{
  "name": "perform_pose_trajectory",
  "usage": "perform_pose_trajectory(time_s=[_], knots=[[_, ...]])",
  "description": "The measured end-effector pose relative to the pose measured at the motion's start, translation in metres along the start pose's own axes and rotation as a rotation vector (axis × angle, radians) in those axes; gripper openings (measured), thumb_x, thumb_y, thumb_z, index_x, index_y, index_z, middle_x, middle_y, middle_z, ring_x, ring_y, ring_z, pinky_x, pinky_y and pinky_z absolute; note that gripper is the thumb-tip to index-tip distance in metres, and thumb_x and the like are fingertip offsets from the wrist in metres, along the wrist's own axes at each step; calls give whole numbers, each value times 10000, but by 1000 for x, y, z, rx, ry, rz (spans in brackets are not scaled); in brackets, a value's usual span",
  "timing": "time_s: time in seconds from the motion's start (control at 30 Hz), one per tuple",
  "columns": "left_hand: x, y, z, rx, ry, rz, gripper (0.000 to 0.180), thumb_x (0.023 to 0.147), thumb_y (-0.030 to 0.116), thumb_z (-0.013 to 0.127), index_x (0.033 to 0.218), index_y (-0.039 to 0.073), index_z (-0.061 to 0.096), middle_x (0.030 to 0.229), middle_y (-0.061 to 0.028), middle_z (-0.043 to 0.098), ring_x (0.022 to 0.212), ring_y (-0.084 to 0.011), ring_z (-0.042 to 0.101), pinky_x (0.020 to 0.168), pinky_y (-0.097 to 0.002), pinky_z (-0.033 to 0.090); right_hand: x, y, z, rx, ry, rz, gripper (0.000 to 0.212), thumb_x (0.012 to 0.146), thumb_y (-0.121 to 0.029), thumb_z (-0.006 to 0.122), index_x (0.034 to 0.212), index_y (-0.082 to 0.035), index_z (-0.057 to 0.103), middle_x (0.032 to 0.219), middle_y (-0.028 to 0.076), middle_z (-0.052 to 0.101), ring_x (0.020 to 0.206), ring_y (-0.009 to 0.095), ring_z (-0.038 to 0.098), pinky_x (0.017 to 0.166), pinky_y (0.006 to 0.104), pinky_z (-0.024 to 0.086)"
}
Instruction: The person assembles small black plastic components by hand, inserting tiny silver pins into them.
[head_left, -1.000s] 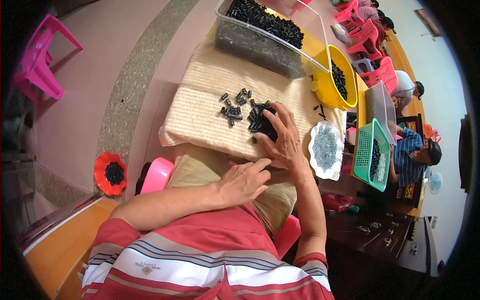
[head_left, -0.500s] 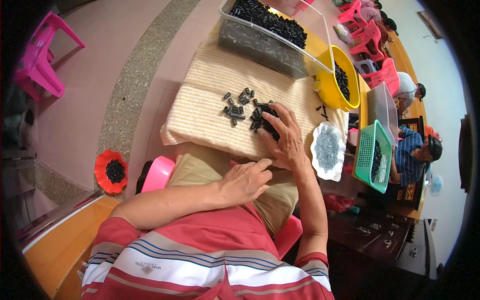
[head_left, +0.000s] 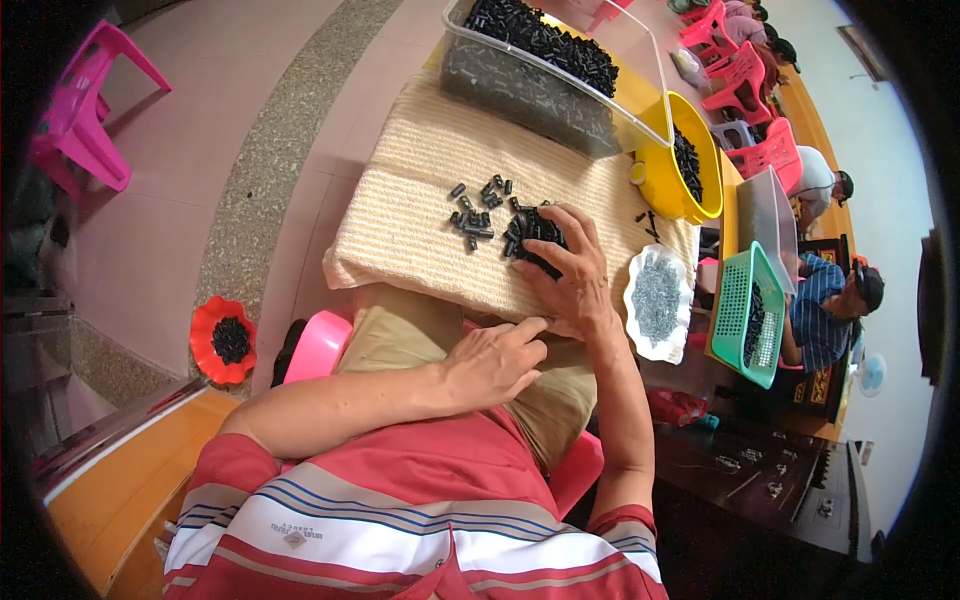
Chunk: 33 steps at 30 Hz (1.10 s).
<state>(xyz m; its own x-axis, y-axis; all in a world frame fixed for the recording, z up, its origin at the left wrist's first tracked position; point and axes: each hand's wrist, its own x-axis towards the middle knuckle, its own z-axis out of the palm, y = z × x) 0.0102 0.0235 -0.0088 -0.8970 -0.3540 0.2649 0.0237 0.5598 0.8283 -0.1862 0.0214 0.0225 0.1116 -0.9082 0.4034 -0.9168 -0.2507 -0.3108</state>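
Observation:
My right hand point(head_left: 572, 268) is cupped round a heap of small black tubes point(head_left: 530, 236) on the cloth-covered table point(head_left: 420, 150). Its bent fingers reach over the far side of the heap, and the thumb lies at the near side. Just left of the heap is a looser group of the same black tubes point(head_left: 472, 222), lying at various angles. My left hand point(head_left: 495, 360) is over my lap at the table's near edge, with its fingers curled and pressed together. Whatever it holds, if anything, is hidden under the fingers.
A clear bin point(head_left: 530, 90) of black tubes stands at the far side, beside a yellow bucket point(head_left: 655, 180). At right are a white scalloped dish point(head_left: 640, 335) of clear small pieces and a green basket point(head_left: 735, 310). A red dish point(head_left: 203, 350) sits low left. Other people sit farther right.
My right hand has barely shifted over the heap, its fingers still bent around the tubes. My left hand looks the same. The whole view has slid very slightly.

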Motion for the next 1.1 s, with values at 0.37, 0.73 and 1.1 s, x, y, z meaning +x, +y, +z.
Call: perform_pose_trajectory(time_s=[0.37, 0.73, 1.1], knots=[[0, -2, 1, 3, 8, 15, 201, 826, 170, 710, 940, 29, 624, 1252, -217, 556, 984, -384, 640, 822, -457, 538, 1, 7, 4, -91, -26, -111, 177, 783, -24, 690, 956, 12, 673, 1241, 157, 559, 1204, 370, 506, 967, 453, 474], [2, 1, -3, -3, -11, -1, 199, 834, 187, 699, 936, 31, 629, 1246, -195, 578, 992, -369, 641, 817, -444, 542, -4, -1, -2, -5, 150, 35, 152, 862, 28, 622, 1005, -3, 582, 1058, 173, 597, 984, 360, 575, 849, 414, 481], [19, 10, -16, -483, 360, -235, 127, 839, 112, 705, 898, 8, 664, 844, -155, 689, 725, -250, 714, 648, -351, 545, -36, -11, -15, 285, 238, 371, 158, 846, 1, 718, 981, -22, 639, 868, 93, 651, 777, 204, 630, 729, 294, 505]])
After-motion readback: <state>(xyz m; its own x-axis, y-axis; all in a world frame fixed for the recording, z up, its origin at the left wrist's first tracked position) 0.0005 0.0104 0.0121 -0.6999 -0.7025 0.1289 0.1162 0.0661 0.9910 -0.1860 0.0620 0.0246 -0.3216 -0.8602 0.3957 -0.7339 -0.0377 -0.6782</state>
